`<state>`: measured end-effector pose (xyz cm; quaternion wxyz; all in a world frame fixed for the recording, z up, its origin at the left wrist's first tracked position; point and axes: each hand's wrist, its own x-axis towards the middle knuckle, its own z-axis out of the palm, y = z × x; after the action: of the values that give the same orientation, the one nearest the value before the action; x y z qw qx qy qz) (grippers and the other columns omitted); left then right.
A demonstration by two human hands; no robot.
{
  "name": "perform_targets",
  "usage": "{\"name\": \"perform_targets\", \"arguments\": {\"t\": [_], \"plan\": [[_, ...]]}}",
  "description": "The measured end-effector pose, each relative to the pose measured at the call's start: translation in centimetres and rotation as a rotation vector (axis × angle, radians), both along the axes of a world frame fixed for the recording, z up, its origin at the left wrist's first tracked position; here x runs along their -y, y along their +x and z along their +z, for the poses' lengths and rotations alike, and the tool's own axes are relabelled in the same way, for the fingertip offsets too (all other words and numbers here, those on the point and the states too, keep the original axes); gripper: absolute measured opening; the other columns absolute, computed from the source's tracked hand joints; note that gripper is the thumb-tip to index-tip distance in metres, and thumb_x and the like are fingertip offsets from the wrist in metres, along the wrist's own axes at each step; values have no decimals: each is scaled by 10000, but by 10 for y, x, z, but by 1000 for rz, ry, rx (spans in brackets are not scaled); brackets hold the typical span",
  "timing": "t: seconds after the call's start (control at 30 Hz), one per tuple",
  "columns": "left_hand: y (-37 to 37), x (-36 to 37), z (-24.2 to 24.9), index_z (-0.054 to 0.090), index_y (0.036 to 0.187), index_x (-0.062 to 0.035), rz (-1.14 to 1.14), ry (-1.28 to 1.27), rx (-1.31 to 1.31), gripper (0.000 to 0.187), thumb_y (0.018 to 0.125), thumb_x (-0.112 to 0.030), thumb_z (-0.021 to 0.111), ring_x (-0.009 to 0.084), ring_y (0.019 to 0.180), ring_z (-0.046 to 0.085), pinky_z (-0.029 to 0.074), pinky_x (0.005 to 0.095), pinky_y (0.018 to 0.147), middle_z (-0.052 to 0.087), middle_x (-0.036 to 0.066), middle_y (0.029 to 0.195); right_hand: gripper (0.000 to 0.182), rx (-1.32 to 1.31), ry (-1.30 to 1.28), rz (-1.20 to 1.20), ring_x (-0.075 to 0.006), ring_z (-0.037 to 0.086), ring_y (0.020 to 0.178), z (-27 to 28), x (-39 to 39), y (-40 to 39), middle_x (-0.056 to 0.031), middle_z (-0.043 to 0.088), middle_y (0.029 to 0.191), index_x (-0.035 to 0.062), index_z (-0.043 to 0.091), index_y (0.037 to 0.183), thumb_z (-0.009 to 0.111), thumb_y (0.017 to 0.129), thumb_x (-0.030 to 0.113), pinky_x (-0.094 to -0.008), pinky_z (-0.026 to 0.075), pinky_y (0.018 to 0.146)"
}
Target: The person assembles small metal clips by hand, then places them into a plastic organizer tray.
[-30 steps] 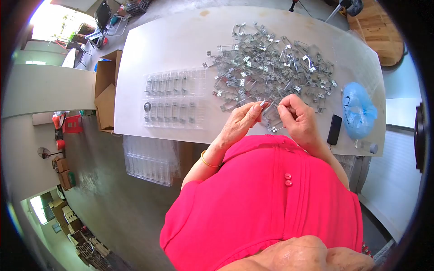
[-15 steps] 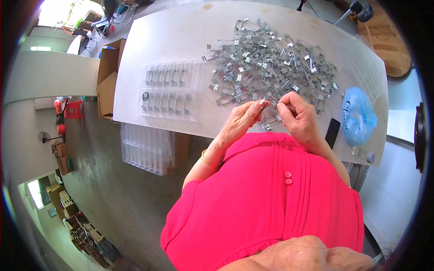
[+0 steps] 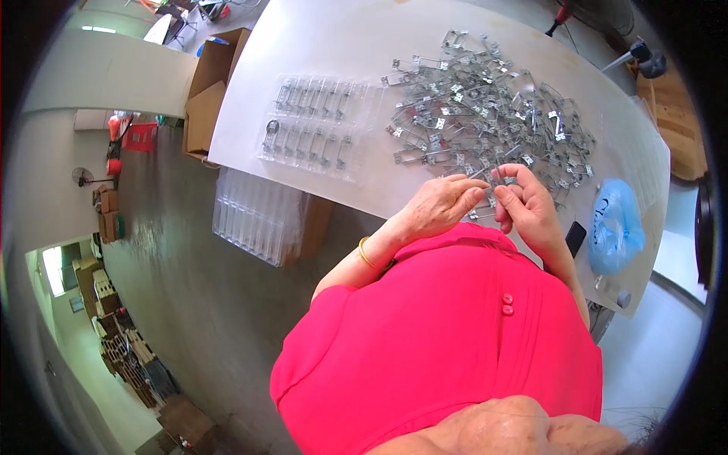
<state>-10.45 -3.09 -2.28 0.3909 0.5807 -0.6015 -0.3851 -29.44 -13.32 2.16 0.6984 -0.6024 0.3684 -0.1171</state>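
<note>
My left hand (image 3: 446,203) reaches in from the left with its thumb and fingers pinched together at the tips. Opposite it, my right hand (image 3: 525,203) is closed in a pinch, its fingertips almost touching the left ones. Between them is a small metal bracket (image 3: 491,183), partly hidden by the fingers. Just beyond spreads a heap of loose metal brackets (image 3: 485,106). To the left lies a clear plastic blister tray (image 3: 371,114) with two rows of slots holding similar brackets; a dark round object (image 3: 272,128) rests at its lower row's left end.
A blue plastic bag (image 3: 616,227), a black phone (image 3: 575,236) and a small clear bottle (image 3: 618,296) are at the right of the white table (image 3: 250,91). Below the table's front edge stands a stack of clear trays (image 3: 254,220). A cardboard box (image 3: 208,106) is at the left.
The view has turned, so the table sits further right and tilted. My hands have come together, and a bracket now shows between the fingertips.
</note>
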Motion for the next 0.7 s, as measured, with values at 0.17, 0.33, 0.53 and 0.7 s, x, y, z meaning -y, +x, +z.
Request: {"name": "perform_targets", "arguments": {"t": [0.17, 0.33, 0.53, 0.7], "plan": [[12, -10, 2, 663, 1202, -11, 4, -27, 3, 378, 1042, -310, 496, 366, 902, 656, 515, 427, 783, 668, 205, 985, 191, 54, 137, 49, -69, 542, 524, -3, -2, 8, -19, 602, 688, 41, 531, 1186, 520, 1051, 175, -208, 442, 466], [28, -18, 9, 675, 1192, -33, -36, -33, 23, 373, 1033, -324, 505, 387, 891, 662, 521, 445, 781, 668, 216, 970, 180, 69, 168, -43, -70, 501, 446, -4, -14, 26, -9, 585, 633, 60, 530, 1130, 536, 1053, 223, -207, 390, 404], [48, -30, 16, 677, 1168, -39, -38, -88, 115, 339, 1022, -301, 517, 385, 874, 664, 523, 466, 768, 668, 202, 954, 114, 51, 25, -36, -9, 404, 436, -14, -22, 44, 56, 546, 632, 81, 597, 1022, 578, 1034, 193, -208, 287, 385], [64, -37, 18, 678, 1158, -44, -92, -86, 191, 313, 1013, -278, 530, 386, 871, 660, 524, 476, 767, 665, 189, 941, 97, 66, -5, -149, 15, 346, 463, -19, -30, 59, 92, 527, 647, 84, 645, 963, 607, 1012, 158, -202, 243, 409]]}}
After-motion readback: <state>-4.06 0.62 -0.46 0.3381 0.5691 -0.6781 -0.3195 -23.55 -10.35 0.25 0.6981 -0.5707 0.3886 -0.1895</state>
